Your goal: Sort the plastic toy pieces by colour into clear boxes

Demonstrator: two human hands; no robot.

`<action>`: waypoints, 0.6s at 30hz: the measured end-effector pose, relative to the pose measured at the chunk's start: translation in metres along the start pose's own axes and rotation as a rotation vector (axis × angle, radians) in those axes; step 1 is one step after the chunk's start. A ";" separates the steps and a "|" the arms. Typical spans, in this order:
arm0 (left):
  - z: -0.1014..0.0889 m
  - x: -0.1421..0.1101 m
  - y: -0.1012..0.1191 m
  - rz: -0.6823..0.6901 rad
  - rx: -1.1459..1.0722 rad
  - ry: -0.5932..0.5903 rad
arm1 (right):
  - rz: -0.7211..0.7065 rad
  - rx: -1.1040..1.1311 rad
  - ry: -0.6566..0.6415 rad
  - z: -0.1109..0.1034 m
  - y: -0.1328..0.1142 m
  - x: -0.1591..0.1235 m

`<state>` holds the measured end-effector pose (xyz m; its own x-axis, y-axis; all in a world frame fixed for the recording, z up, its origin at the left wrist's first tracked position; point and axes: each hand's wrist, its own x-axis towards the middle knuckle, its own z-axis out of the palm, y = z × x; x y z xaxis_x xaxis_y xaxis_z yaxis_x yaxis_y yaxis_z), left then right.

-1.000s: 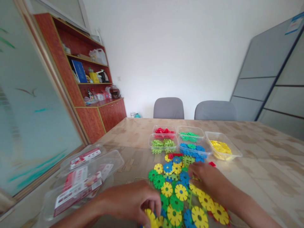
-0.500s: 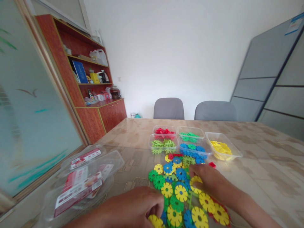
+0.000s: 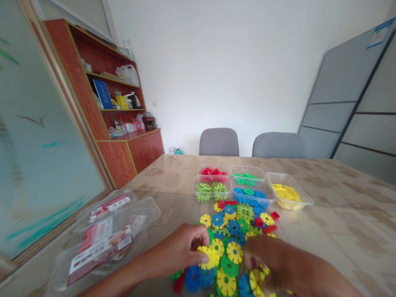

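My left hand [image 3: 188,249] pinches yellow notched discs [image 3: 210,256] between thumb and fingers, just above the left side of a loose pile. Over the pile's right side, my right hand [image 3: 266,255] is curled with its fingers pointing down; whatever they grip is hidden. Tilted yellow pieces [image 3: 258,278] show right below those fingers. The pile mixes flat notched discs, among them a green disc [image 3: 229,266] and a blue disc [image 3: 193,278], with a light-green lattice piece [image 3: 245,211] and small red pieces [image 3: 270,229].
Behind the pile stand clear tubs: a red-filled tub [image 3: 213,167], light-green tub [image 3: 212,198], green tub [image 3: 247,168], blue tub [image 3: 254,186] and yellow tub [image 3: 305,194]. Clear lids with printed labels [image 3: 102,251] lie at left. Two grey chairs [image 3: 219,141] stand beyond the table [image 3: 334,214].
My left hand has risen from the pile's near left edge with yellow discs in its fingers. My right hand has moved nearer to me, uncovering red pieces and a yellow disc behind it.
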<state>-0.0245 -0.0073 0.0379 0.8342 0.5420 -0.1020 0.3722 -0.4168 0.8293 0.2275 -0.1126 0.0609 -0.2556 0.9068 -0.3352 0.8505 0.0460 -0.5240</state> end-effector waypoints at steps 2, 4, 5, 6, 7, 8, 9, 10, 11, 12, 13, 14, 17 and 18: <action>0.004 0.003 -0.003 0.014 -0.042 0.027 | 0.039 -0.048 0.021 0.004 0.002 -0.001; 0.007 0.005 -0.005 0.004 -0.080 0.046 | 0.056 -0.062 0.030 0.007 0.002 0.000; 0.008 0.005 -0.006 -0.010 -0.106 0.045 | 0.061 -0.056 0.035 0.007 0.001 0.000; 0.009 0.005 -0.007 -0.027 -0.139 0.038 | 0.060 -0.036 0.030 0.006 0.000 0.001; 0.011 0.006 -0.008 -0.043 -0.176 0.025 | 0.046 -0.005 0.017 0.005 -0.002 0.001; 0.012 0.006 -0.009 -0.056 -0.213 0.010 | 0.028 0.037 -0.003 0.004 -0.003 0.002; 0.014 0.006 -0.010 -0.065 -0.244 -0.002 | 0.006 0.087 -0.026 0.001 -0.004 0.003; 0.016 0.006 -0.011 -0.070 -0.267 -0.008 | -0.018 0.138 -0.043 -0.001 -0.004 0.003; 0.018 0.007 -0.013 -0.071 -0.285 -0.011 | -0.049 0.186 -0.046 -0.003 -0.004 0.005; 0.020 0.007 -0.014 -0.070 -0.297 -0.011 | -0.077 0.227 -0.035 -0.004 -0.004 0.006; 0.022 0.007 -0.014 -0.069 -0.307 -0.008 | -0.102 0.265 -0.013 -0.005 -0.003 0.008; 0.024 0.007 -0.015 -0.067 -0.314 -0.005 | -0.127 0.302 0.016 -0.005 -0.003 0.010; 0.028 0.007 -0.012 -0.059 -0.358 -0.010 | -0.221 0.412 0.125 0.000 -0.005 0.019; 0.029 0.007 -0.011 -0.058 -0.387 -0.020 | -0.246 0.432 0.172 0.003 -0.007 0.022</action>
<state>-0.0106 -0.0201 0.0119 0.8252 0.5410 -0.1624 0.2415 -0.0780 0.9673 0.2149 -0.0936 0.0549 -0.3142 0.9482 -0.0470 0.4985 0.1226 -0.8582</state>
